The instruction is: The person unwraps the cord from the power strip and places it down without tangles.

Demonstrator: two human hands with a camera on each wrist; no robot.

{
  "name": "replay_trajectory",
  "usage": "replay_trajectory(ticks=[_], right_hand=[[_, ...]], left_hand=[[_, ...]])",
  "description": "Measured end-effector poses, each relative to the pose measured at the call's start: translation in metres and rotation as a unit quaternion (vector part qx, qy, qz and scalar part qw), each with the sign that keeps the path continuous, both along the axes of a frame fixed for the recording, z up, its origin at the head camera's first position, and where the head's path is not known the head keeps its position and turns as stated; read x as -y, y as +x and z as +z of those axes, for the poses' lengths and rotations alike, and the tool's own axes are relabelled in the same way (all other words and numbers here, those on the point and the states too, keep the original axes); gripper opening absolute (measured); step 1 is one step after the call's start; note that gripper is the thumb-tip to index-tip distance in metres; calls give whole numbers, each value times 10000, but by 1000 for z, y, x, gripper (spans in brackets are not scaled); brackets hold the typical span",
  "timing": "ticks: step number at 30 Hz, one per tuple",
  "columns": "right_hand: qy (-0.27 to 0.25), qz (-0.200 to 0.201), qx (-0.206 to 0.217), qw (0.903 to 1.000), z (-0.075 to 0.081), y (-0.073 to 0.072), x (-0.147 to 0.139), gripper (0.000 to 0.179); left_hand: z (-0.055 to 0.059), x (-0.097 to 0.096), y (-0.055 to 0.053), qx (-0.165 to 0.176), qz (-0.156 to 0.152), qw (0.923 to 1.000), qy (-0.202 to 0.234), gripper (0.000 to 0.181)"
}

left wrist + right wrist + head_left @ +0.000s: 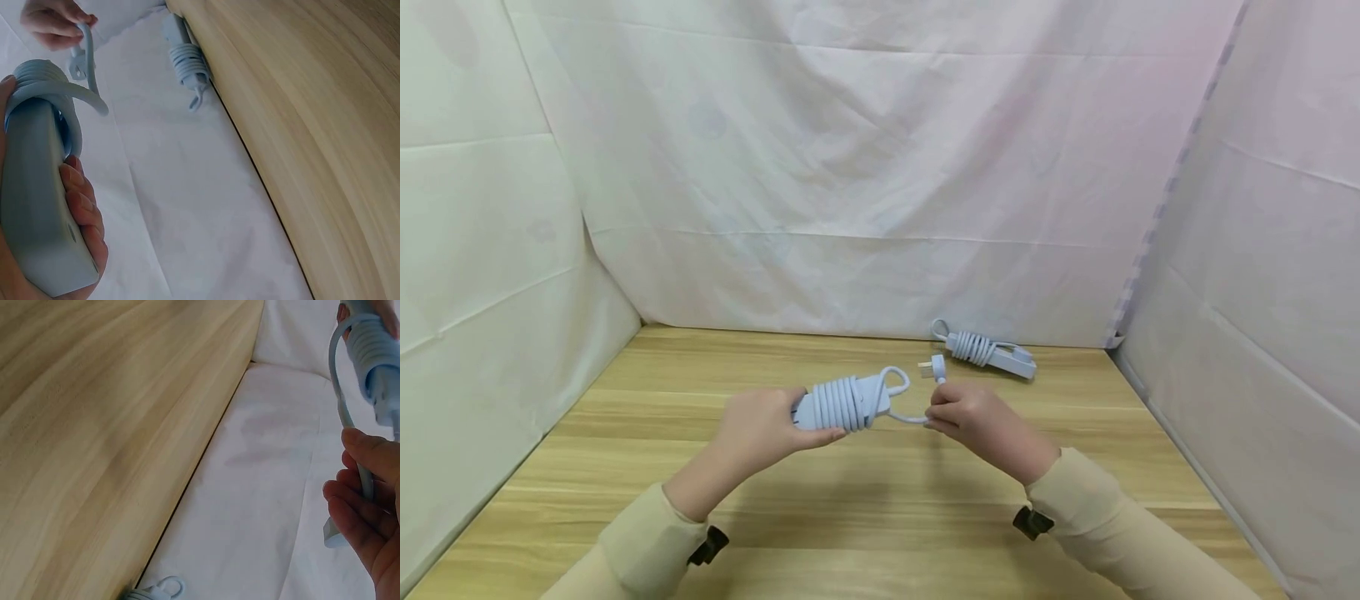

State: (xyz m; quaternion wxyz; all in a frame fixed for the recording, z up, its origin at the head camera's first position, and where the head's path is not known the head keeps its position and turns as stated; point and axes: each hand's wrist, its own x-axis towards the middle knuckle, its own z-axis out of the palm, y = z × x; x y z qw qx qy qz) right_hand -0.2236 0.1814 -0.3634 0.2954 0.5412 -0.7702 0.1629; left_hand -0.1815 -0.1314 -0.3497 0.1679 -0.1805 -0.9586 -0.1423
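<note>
strip (37, 194) in left grip (762, 423), cord (838, 406) in right (973, 418)

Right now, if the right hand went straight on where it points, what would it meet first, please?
Probably the cord loop at the end of the wound power strip the left hand holds, though depth is unclear.

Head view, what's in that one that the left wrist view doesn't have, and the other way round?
Only the head view shows the cream sleeves and black wrist pieces. Only the left wrist view shows the blunt end of the held power strip. Both show the left hand, the right hand pinching the cord, the second wrapped strip, wooden table and white cloth.
</note>
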Motion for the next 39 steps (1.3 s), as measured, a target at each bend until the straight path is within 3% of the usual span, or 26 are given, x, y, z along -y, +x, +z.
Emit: replay_trajectory(ticks=[11,21,26,31,39], right_hand=[[80,98,110,9999,6,26,1,20],[51,298,-262,9992,15,43,3,21],[-97,423,-298,9986,22,50,3,7],[-221,540,-392,9975,30,56,4,29],[-226,455,-639,9967,50,55,6,32]], left_hand=[[-6,11,-10,430,462,9980,39,57],[-11,21,-16,475,646,9968,-54,61],[-12,25,-18,541,669,9963,-36,62],[-14,27,-19,601,704,9957,-32,61],[-17,28,-20,708,646,9954,-72,65]])
